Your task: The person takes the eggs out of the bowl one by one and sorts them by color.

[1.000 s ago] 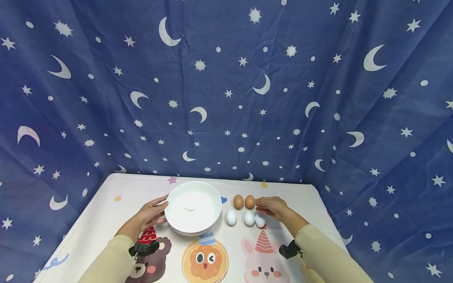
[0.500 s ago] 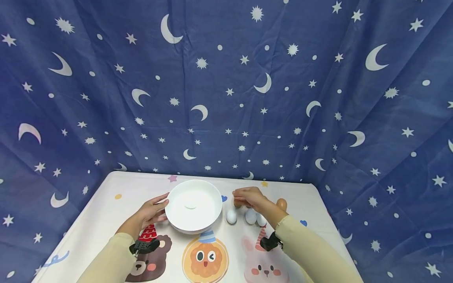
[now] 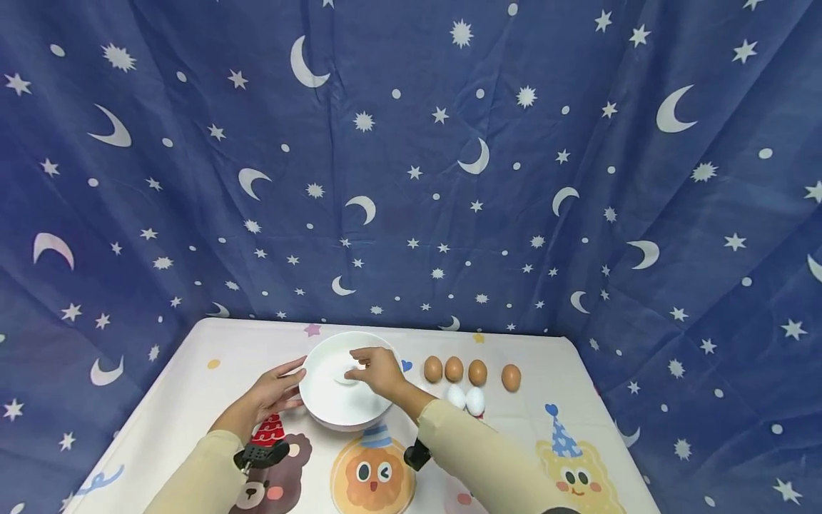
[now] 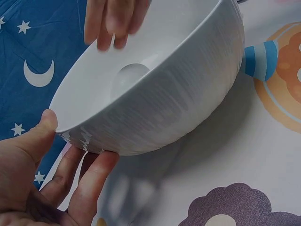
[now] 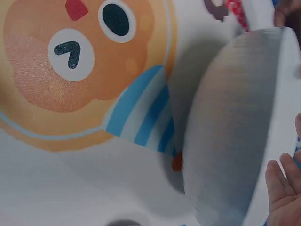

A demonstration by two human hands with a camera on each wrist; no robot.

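Note:
A white bowl (image 3: 334,403) stands on the tablecloth. My left hand (image 3: 272,392) holds it at its left side, with the thumb (image 4: 44,127) at the rim and the fingers below against the outer wall. My right hand (image 3: 380,373) is over the inside of the bowl, fingers hanging down and parted from the thumb. Between them no egg shows in the left wrist view. A pale rounded shape (image 4: 129,77) lies at the bowl's bottom. Two white eggs (image 3: 475,401) sit to the right, partly behind my right forearm.
Several brown eggs (image 3: 477,373) form a row behind the white ones, the rightmost set a little apart. The tablecloth (image 3: 533,428) bears cartoon figures. A blue curtain (image 3: 411,178) with moons and stars hangs behind the table.
My right hand has set brown eggs down in the row, then moved left over the bowl. The white egg nearest the bowl is gone from its spot. My left hand stays at the rim.

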